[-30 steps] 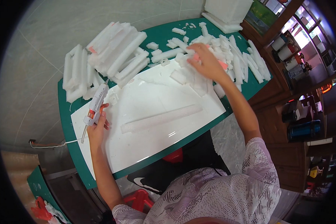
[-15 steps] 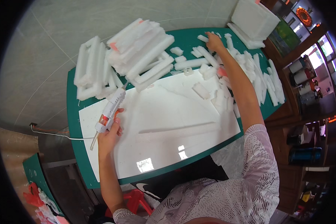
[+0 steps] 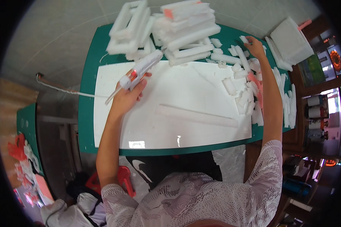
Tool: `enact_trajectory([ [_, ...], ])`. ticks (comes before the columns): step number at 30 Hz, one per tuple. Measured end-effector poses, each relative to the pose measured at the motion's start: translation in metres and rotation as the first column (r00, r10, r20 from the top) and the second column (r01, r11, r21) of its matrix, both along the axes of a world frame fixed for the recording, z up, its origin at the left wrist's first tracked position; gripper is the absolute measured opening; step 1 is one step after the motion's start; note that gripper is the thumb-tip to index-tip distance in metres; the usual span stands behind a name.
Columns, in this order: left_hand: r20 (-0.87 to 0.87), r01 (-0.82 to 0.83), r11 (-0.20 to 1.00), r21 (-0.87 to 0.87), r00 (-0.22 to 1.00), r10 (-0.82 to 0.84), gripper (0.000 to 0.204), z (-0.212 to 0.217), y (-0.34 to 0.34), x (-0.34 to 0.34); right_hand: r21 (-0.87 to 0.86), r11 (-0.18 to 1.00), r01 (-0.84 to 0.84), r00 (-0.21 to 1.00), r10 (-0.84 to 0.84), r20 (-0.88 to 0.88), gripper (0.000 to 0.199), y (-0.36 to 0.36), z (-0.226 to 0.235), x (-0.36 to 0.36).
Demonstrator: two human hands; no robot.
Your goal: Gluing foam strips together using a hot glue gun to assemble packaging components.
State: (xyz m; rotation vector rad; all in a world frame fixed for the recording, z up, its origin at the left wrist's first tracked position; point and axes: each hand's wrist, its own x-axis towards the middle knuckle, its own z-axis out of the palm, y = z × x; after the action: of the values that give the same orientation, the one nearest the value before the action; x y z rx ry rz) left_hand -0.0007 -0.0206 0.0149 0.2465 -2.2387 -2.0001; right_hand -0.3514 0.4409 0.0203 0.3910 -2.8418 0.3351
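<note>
My left hand (image 3: 129,96) is wrapped round a white glue gun (image 3: 142,66) with orange parts, held above the left side of a glossy white board (image 3: 147,128). Its nozzle points toward the far side, near the stacked foam. My right hand (image 3: 255,47) reaches to the far right of the table, fingers closed on a small white foam piece (image 3: 244,39). On the board lies a long white foam strip (image 3: 197,115), touched by neither hand. Short foam blocks (image 3: 228,86) and loose scraps cluster left of my right forearm.
Foam frames (image 3: 127,32) and a foam stack (image 3: 187,26) stand along the far edge of the green table (image 3: 88,113). A foam box (image 3: 290,39) sits at the far right. The glue gun's white cord (image 3: 70,92) runs off left. A red stool (image 3: 125,181) is below the table.
The whole view has shifted, with the table now higher and farther right in the picture. The glue gun has tilted more to the right. My right hand stays by the small foam piece.
</note>
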Motion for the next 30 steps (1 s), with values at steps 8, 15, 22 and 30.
enact_trajectory([
  [8,-0.028,0.041,0.997,-0.061,0.999,-0.043,0.034,-0.004,-0.007,0.0,-0.587,0.79,-0.175,0.908,0.36,0.214,0.041,-0.053,0.064,0.123],
  [15,-0.049,0.039,0.994,-0.1,0.998,-0.044,0.032,-0.008,-0.005,0.0,-0.771,0.572,-0.28,0.724,0.653,0.222,0.053,-0.098,0.063,0.26],
  [22,-0.037,0.02,0.994,-0.105,0.999,-0.024,0.033,-0.005,-0.004,-0.001,-0.936,0.349,0.045,0.642,0.707,0.295,0.066,-0.076,0.057,0.28],
  [30,-0.069,-0.027,0.995,-0.099,0.997,0.02,0.031,-0.006,-0.006,0.0,-0.959,0.274,0.08,0.671,0.696,0.255,0.059,-0.058,0.048,0.272],
])
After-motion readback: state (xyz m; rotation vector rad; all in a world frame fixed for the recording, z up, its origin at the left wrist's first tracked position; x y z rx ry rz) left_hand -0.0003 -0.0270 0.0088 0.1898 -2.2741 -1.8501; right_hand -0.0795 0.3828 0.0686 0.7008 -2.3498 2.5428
